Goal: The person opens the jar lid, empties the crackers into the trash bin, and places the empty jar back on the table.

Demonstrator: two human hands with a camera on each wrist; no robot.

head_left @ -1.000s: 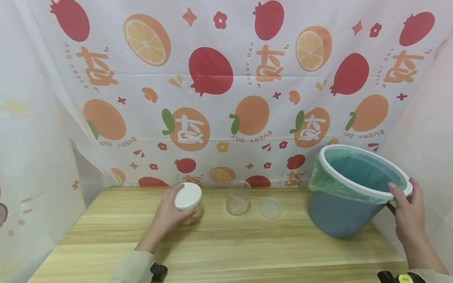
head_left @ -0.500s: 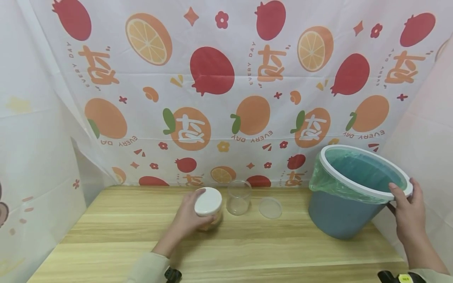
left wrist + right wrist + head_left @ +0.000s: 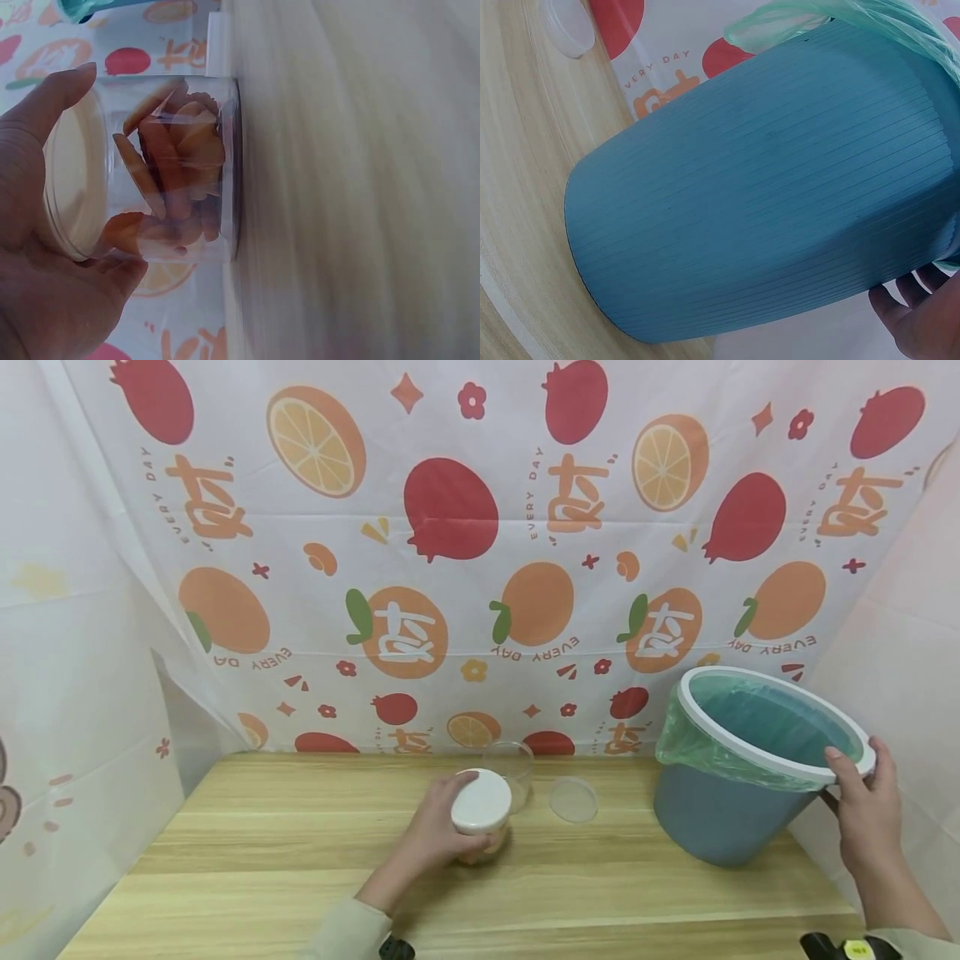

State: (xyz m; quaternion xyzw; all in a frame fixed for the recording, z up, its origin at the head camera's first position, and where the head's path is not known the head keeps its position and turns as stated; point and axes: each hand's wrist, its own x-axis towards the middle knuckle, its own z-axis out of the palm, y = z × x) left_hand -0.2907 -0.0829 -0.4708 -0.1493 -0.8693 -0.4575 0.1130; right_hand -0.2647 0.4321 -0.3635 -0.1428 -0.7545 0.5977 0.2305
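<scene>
My left hand [image 3: 435, 833] grips a clear jar [image 3: 169, 172] by its white lid [image 3: 482, 802], thumb on one side and fingers on the other. Orange-brown slices [image 3: 196, 146], of a kind I cannot tell, lie inside. The jar stands upright, on or just above the tabletop. At the right, my right hand [image 3: 868, 810] holds the white rim [image 3: 806, 768] of a blue trash bin [image 3: 712, 814], thumb over the rim and fingertips under it. A green plastic bag [image 3: 697, 743] lines the bin and hangs over its edge.
Behind the held jar stands a second clear jar [image 3: 521, 764], without a lid and partly hidden. To its right a translucent round lid [image 3: 573, 800] lies flat on the wooden table [image 3: 262, 835]. A fruit-print cloth [image 3: 600, 610] hangs along the back edge.
My left hand has carried the white-lidded jar to the right and slightly nearer, so it now partly covers the second jar. The right hand and trash bin have stayed in place.
</scene>
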